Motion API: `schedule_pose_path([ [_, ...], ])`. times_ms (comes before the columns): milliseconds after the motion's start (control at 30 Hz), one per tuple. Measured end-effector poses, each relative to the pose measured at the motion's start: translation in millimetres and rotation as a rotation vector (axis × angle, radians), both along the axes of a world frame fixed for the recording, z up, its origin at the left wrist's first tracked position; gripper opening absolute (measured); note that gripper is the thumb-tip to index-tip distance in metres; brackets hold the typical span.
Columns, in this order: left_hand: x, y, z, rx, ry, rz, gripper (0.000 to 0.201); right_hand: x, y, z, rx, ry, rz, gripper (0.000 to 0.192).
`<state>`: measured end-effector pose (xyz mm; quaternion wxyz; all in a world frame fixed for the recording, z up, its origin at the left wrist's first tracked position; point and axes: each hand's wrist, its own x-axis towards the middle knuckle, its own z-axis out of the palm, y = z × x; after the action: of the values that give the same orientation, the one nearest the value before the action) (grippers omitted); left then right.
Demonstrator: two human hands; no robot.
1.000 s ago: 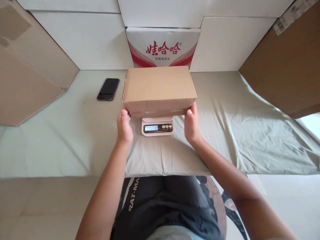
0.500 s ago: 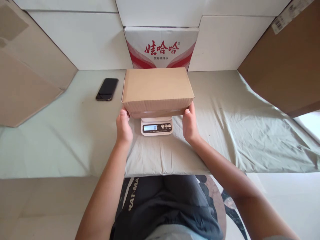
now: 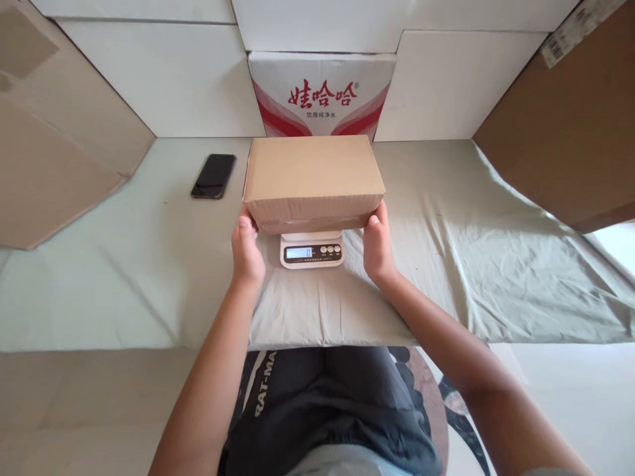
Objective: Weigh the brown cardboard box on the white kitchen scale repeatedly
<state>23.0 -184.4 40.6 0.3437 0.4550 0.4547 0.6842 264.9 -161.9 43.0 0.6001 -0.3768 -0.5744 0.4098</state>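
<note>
Our grip is a two-handed one, closed on a cardboard box (image 3: 313,173) from both sides. The left hand (image 3: 247,252) presses flat against the box's left lower corner, thumb up along the edge, and the right hand (image 3: 378,246) mirrors it at the right lower corner, so the box is squeezed between the two palms rather than pinched by fingertips. That hold suits a wide, closed carton: pressure at both ends keeps it level.

Well off to the left of our left hand, a large brown cardboard sheet (image 3: 54,145) leans at the edge of the desk (image 3: 149,277), which is covered with a pale green cloth. Nearer, just beyond and left of that hand, a dark phone (image 3: 214,176) lies flat, apart from everything else.

Between our hands and slightly toward us, a small white kitchen scale (image 3: 311,251) sits on the cloth. The box is directly over its platform; the display seems to read zero, so we judge that the box's weight is borne by our hands, though we cannot see whether its underside touches the platform.

Beyond the box stands a white carton with red lettering (image 3: 322,92). Far right of our right hand, another brown cardboard panel (image 3: 570,132) leans inward.
</note>
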Motion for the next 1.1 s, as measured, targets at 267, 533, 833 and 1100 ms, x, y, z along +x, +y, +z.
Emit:
schedule_pose_path([
  [267, -16.0, 10.9, -11.3, 0.073, -0.033, 0.081, 0.074, 19.4, 17.1, -6.1, -0.066, 0.102, -0.193, 0.073],
  [533, -27.3, 23.4, -24.5, 0.034, -0.114, 0.1, 0.075, 21.9, 29.8, -21.0, -0.081, 0.147, -0.213, 0.073],
  [833, -11.4, 21.7, -11.7, -0.017, -0.177, 0.13, 0.084, 17.2, 32.0, -18.8, -0.15, 0.251, -0.201, 0.068],
  [1100, -9.4, 21.6, -9.2, -0.043, -0.166, 0.128, 0.092, 13.5, 25.3, -8.4, -0.194, 0.35, -0.195, 0.053],
])
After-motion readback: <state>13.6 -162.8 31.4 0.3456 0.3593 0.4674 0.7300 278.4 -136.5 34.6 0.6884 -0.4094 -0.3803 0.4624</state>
